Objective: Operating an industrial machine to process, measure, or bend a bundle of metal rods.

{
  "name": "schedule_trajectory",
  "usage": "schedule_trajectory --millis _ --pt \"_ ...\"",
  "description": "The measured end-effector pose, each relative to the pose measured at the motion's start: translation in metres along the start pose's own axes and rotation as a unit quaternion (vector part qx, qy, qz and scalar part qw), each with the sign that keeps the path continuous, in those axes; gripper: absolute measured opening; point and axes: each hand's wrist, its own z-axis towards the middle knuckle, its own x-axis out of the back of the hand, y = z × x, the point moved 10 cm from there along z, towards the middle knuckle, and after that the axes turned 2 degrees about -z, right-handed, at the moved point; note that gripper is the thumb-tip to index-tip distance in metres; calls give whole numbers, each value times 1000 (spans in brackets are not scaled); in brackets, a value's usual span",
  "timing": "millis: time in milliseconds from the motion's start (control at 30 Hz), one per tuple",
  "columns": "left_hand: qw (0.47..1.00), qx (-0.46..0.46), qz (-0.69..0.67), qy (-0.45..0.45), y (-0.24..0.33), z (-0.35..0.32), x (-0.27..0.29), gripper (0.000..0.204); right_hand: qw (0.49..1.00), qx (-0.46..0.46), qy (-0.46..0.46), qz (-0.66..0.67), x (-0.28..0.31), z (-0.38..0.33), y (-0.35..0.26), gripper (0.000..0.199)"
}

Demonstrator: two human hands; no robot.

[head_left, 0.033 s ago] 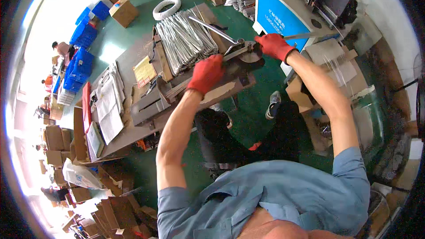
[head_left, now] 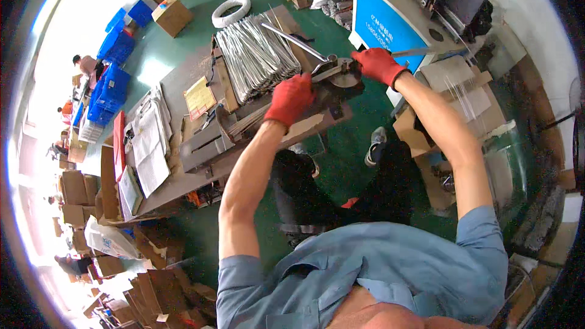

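My left hand (head_left: 291, 101), in a red glove, is closed over the long metal bending jig (head_left: 210, 151) on the bench. Thin metal rods (head_left: 247, 123) run along the jig into this fist. My right hand (head_left: 378, 66), also gloved in red, is closed on a metal bar (head_left: 414, 52) that sticks out to its right. Between the hands lies a round metal disc (head_left: 346, 79) at the jig's right end. Just beyond my left hand is a pile of bent silvery rods (head_left: 256, 55), with a metal tube (head_left: 295, 41) lying over its right side.
A yellow paper (head_left: 200, 97), pliers (head_left: 210, 116) and pale cloth (head_left: 149, 146) lie on the bench's left part. A white coil (head_left: 231, 11) rests at its far end. The blue-panelled machine (head_left: 381, 21) stands right. Cartons (head_left: 420, 128) sit below my right arm.
My left hand has shifted slightly to the right along the jig. The right hand stays in nearly the same place.
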Motion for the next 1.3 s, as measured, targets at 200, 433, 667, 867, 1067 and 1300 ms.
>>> schedule_trajectory --millis 200,433,667,867,1067,1300 --pt "999 -15 -48 20 -5 15 -10 17 1000 -18 -9 3 -3 1 7 21" --pt "998 -36 -29 53 -5 8 -15 17 1000 8 8 -14 -3 2 6 24" --pt "994 -46 -48 88 -4 4 -17 21 1000 -3 -18 -22 -7 3 10 28" --pt "994 -56 -44 78 0 5 -14 20 1000 20 8 -18 3 0 5 23" --pt "997 -26 -43 58 -5 3 -14 13 998 52 23 -22 22 0 -2 21" --pt "996 -49 -70 34 -1 8 -10 21 998 55 -2 -35 15 1 -1 20"
